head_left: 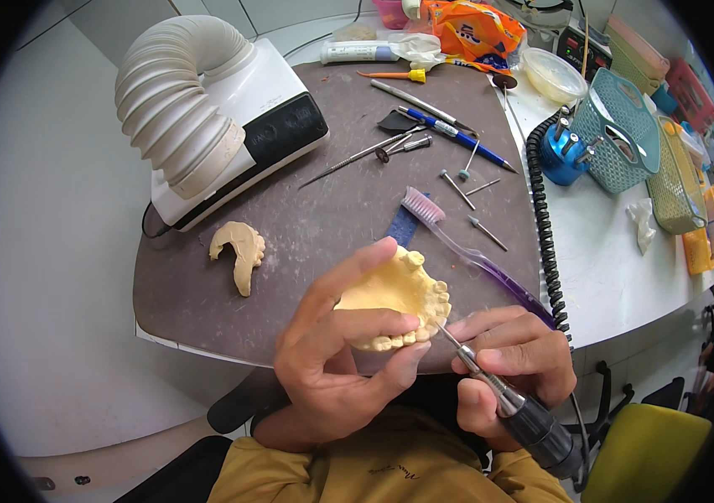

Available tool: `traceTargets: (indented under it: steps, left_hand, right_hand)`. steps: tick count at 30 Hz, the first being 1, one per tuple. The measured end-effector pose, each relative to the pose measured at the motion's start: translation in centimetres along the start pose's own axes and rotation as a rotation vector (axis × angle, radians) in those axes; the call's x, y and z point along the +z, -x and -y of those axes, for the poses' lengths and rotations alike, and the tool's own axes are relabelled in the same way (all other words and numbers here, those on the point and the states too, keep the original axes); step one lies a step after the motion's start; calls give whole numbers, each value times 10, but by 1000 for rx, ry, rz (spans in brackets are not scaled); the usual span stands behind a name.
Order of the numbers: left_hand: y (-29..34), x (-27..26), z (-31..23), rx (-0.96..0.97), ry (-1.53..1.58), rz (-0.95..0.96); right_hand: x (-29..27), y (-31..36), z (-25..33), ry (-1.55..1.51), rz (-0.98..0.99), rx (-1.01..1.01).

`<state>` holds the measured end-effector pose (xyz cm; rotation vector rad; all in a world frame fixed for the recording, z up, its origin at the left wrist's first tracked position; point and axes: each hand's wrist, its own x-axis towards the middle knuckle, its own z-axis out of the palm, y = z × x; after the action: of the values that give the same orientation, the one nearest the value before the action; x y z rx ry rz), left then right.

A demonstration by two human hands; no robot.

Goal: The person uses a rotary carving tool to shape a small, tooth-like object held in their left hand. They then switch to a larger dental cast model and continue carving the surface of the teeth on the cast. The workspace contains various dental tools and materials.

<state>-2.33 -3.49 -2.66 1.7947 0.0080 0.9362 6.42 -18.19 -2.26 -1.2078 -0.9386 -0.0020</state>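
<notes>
In my left hand I hold a yellow plaster dental model, its row of teeth turned toward the right and toward me. The thumb and fingers grip it around the side and over its inner face. My right hand holds a rotary handpiece with a metal front and black body. Its thin tip meets or nearly meets the model's teeth; actual contact is hard to tell. Just beyond the hands lies a purple toothbrush with pink bristles. A smaller beige plaster piece with teeth rests on the mat at the left.
A white dust extractor with a ribbed hose stands at the back left of the brown mat. Behind the hands lie a blue pen, a metal probe and several burs. A coiled black cord, a blue bur holder and baskets stand right.
</notes>
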Motion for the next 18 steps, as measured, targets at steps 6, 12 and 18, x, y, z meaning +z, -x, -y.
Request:
traceTargets:
  steps: [6, 12, 18]
  left_hand:
    - [9, 5, 8, 113, 52, -73]
    - [5, 4, 13, 254, -14, -39]
    - [5, 4, 16, 288, -5, -32]
  right_hand:
    - [-6, 2, -2, 71, 92, -45]
    - [-11, -1, 4, -26, 148, 47]
    - [-8, -3, 4, -22, 127, 19]
